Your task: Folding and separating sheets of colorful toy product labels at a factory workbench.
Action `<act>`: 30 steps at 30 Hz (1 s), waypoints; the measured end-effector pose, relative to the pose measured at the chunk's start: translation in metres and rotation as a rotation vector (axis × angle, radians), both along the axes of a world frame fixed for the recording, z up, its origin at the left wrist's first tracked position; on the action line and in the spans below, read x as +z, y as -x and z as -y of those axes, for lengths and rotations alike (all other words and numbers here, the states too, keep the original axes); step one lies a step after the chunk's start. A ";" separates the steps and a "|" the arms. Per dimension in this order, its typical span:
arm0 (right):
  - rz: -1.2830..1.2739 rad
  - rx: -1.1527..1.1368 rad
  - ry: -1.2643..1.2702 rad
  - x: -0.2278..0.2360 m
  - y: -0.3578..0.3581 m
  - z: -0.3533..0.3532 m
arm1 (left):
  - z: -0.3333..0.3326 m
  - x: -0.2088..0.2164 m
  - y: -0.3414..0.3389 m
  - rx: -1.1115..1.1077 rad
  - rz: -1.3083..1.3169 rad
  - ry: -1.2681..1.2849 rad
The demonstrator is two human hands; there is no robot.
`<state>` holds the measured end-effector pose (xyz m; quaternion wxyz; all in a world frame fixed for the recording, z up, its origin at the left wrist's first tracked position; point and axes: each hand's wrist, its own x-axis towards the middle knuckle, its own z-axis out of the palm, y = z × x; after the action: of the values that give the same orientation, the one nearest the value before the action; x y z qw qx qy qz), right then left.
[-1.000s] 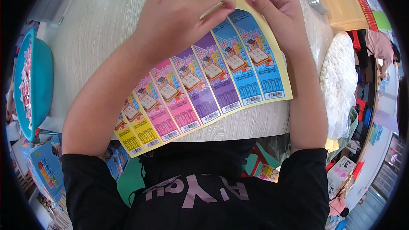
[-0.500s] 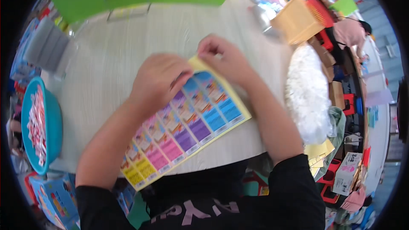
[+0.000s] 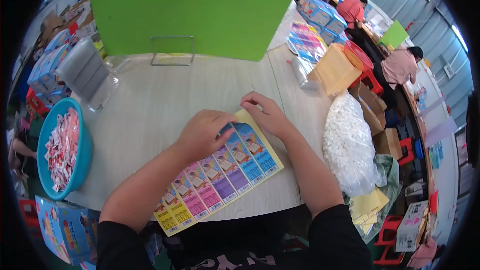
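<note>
A sheet of printed stickers (image 3: 224,172) lies slantwise on the table at its near edge, its strips running from yellow through pink and purple to blue. My left hand (image 3: 206,134) is curled over the sheet's upper edge, thumb and fingers closed by the blue and purple strips; its fingertips are partly hidden. At the pale yellow upper right corner, my right hand (image 3: 266,115) pinches the sheet's margin between thumb and bent fingers. Whether a sticker is lifted from the backing cannot be made out.
A teal basin (image 3: 88,155) of small wrapped packets stands at left, near a grey plastic-wrapped stack (image 3: 84,72). A green board (image 3: 195,10) with a wire stand (image 3: 172,63) rises behind. At right are a bag of white pieces (image 3: 348,145) and yellow envelopes (image 3: 336,69). Other people work beyond.
The view has tilted upward, so the table, hands and sheet sit lower in the picture. Both hands stay at the sheet's upper edge with little change in grip.
</note>
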<state>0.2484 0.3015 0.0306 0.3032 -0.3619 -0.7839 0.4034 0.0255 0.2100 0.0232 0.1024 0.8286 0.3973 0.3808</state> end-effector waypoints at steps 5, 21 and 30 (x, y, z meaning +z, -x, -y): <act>0.107 0.050 -0.390 0.005 -0.006 -0.003 | 0.002 -0.003 0.002 -0.035 0.008 0.112; 0.519 0.130 -0.436 0.010 -0.007 0.017 | -0.015 -0.021 0.010 0.005 0.017 0.180; 0.424 0.182 -0.546 -0.003 -0.010 0.012 | -0.016 -0.023 0.010 -0.033 -0.124 0.100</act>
<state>0.2588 0.2896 0.0275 0.1821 -0.2720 -0.9373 0.1200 0.0151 0.2258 0.0003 0.1249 0.8510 0.4076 0.3066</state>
